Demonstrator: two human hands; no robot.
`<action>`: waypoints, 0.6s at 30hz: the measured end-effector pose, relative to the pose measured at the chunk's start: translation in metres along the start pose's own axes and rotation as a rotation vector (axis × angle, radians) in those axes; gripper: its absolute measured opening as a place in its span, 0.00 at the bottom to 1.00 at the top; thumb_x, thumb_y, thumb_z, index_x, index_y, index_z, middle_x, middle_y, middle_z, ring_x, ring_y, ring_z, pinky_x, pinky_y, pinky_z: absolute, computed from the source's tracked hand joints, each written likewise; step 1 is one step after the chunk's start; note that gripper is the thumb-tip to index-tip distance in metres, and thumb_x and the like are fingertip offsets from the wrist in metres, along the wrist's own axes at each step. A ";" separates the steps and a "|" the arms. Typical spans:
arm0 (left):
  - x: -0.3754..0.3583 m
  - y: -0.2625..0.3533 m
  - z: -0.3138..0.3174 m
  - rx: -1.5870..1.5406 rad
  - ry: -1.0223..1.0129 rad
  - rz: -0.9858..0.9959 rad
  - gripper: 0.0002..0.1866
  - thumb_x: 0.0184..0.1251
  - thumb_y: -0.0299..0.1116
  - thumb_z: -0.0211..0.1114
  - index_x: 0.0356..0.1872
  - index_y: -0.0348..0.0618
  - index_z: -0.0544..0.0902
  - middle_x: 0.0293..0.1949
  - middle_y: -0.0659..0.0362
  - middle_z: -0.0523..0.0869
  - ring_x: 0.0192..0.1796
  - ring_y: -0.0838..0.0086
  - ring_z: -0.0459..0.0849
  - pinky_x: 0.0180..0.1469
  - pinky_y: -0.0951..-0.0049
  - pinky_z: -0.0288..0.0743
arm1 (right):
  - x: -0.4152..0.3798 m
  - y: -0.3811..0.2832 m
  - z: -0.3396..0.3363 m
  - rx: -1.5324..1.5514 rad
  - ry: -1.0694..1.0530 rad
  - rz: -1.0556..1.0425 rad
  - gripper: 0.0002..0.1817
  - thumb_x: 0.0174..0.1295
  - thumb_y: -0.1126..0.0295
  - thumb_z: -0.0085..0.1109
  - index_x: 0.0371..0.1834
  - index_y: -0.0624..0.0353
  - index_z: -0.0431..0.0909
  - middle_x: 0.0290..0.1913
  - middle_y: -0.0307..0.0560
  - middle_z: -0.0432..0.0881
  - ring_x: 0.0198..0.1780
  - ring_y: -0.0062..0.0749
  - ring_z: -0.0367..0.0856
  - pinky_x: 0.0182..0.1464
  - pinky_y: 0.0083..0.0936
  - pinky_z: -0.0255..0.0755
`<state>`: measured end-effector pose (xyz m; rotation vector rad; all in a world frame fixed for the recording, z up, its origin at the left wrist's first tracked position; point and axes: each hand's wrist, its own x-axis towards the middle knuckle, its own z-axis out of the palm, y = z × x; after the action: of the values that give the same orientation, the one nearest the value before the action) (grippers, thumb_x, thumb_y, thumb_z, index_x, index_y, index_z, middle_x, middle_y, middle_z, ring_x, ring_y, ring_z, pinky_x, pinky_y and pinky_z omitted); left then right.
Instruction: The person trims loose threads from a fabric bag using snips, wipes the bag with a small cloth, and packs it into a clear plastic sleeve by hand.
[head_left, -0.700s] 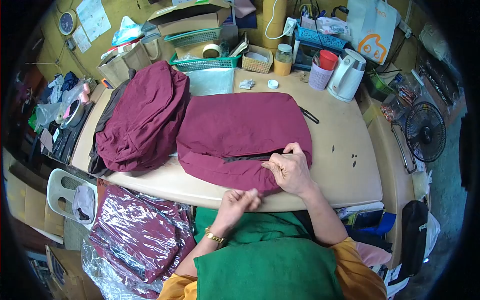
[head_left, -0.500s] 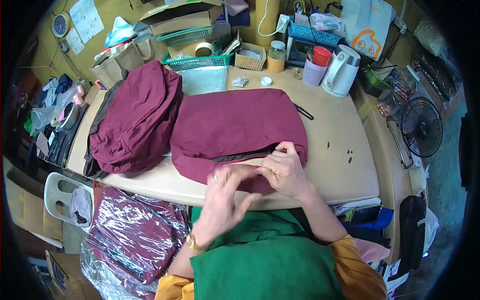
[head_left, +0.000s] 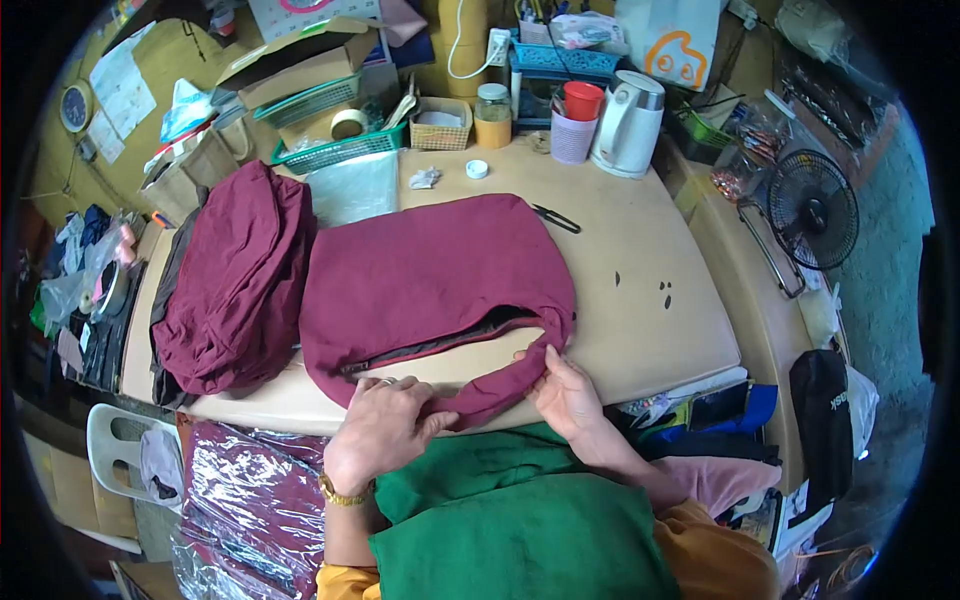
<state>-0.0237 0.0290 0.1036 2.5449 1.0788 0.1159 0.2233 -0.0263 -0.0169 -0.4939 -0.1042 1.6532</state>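
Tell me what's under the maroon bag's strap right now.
Bare table shows through the loop of the strap. Both hands, left hand and right hand, cover its near end; beneath them is hidden.

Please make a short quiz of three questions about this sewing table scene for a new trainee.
1. True or false: both hands grip the strap of the maroon bag.
2. What lies left of that bag? A) a pile of maroon bags B) a fan C) a kettle
3. Which hand wears a gold watch?

Key:
1. True: left hand and right hand pinch it.
2. A, the pile.
3. The left hand.
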 end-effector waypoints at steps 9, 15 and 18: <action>0.078 0.042 0.054 -0.158 0.482 0.002 0.20 0.65 0.43 0.71 0.42 0.34 0.80 0.35 0.43 0.83 0.36 0.46 0.84 0.37 0.55 0.78 | 0.022 0.047 0.001 -0.557 0.012 -0.271 0.17 0.70 0.78 0.59 0.62 0.63 0.77 0.58 0.41 0.82 0.58 0.26 0.80 0.63 0.29 0.73; 0.080 0.037 0.048 -0.242 0.423 -0.032 0.09 0.67 0.32 0.67 0.38 0.35 0.81 0.25 0.46 0.83 0.29 0.45 0.83 0.31 0.54 0.76 | 0.007 0.016 0.015 -0.186 -0.057 -0.120 0.15 0.70 0.73 0.62 0.59 0.56 0.78 0.59 0.40 0.82 0.59 0.25 0.78 0.63 0.30 0.70; 0.082 0.040 0.050 -0.351 0.679 -0.035 0.09 0.65 0.31 0.69 0.37 0.35 0.82 0.27 0.46 0.85 0.30 0.47 0.84 0.32 0.56 0.76 | 0.014 0.010 0.005 -0.068 0.000 -0.068 0.08 0.71 0.70 0.62 0.50 0.53 0.81 0.52 0.40 0.84 0.52 0.25 0.79 0.57 0.26 0.70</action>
<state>0.0719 0.0456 0.0661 2.1960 1.1886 1.1167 0.2109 -0.0131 -0.0197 -0.5363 -0.1761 1.5867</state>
